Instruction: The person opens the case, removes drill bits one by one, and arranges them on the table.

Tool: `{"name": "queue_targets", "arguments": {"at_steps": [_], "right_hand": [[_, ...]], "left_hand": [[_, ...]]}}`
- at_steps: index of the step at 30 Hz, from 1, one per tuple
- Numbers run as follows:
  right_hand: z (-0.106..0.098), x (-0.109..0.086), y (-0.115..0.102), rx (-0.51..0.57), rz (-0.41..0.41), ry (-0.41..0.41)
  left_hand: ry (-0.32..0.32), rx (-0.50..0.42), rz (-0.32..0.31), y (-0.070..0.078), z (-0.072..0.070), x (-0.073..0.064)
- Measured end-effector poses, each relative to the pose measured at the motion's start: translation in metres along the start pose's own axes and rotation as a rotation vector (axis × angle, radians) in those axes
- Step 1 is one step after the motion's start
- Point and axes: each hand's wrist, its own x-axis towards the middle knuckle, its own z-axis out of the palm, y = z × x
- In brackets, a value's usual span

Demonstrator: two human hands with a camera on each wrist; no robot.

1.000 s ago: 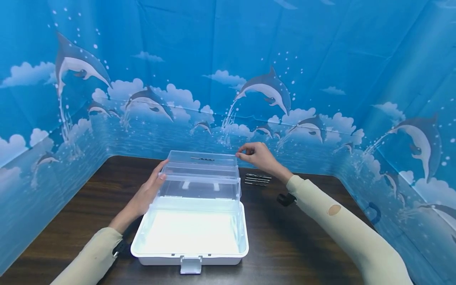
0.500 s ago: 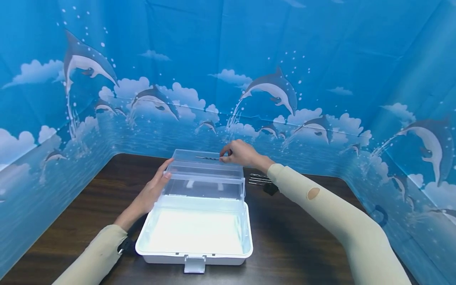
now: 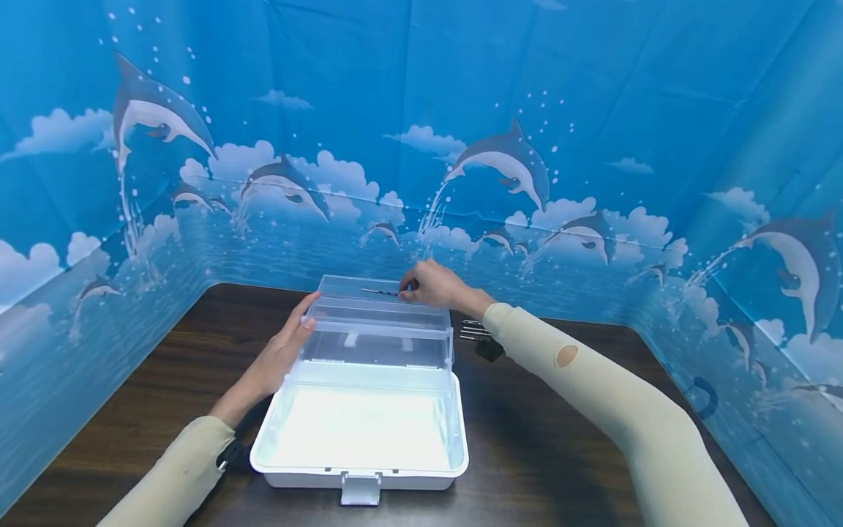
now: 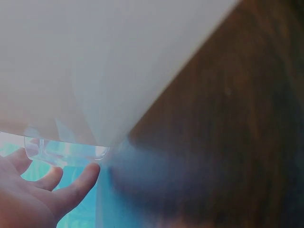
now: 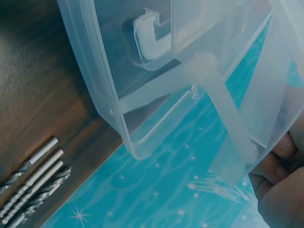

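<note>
A white box with clear stepped trays stands unfolded on the table. In its topmost tray lies a slim metal drill bit. My right hand is over this tray, thumb and forefinger pinching the bit's right end; the right wrist view shows its fingers curled behind the clear plastic. At the trays' left side, my left hand rests with thumb and fingers spread apart; their tips meet the clear edge in the left wrist view.
Several drill bits lie side by side on the dark wooden table, right of the box and partly behind my right wrist. A latch hangs at the box's front. A blue dolphin curtain surrounds the table.
My right hand has moved left from the top tray's right corner to the drill bit's right end. The left hand has stayed at the trays' left edge. The view has shifted slightly.
</note>
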Motion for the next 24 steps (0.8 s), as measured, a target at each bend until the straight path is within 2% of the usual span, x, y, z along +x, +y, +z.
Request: {"name": "queue_targets", "arguments": {"at_steps": [16,24], "right_hand": [[0.000,-0.008,0.009,0.149,0.018,0.058],[-0.006,-0.023,0.020,0.197,0.028,0.080]], "left_hand": [[-0.003,-0.007,-0.001,0.000,0.001,0.000],[0.002,-0.003,-0.002,0.002,0.001,0.001]]}}
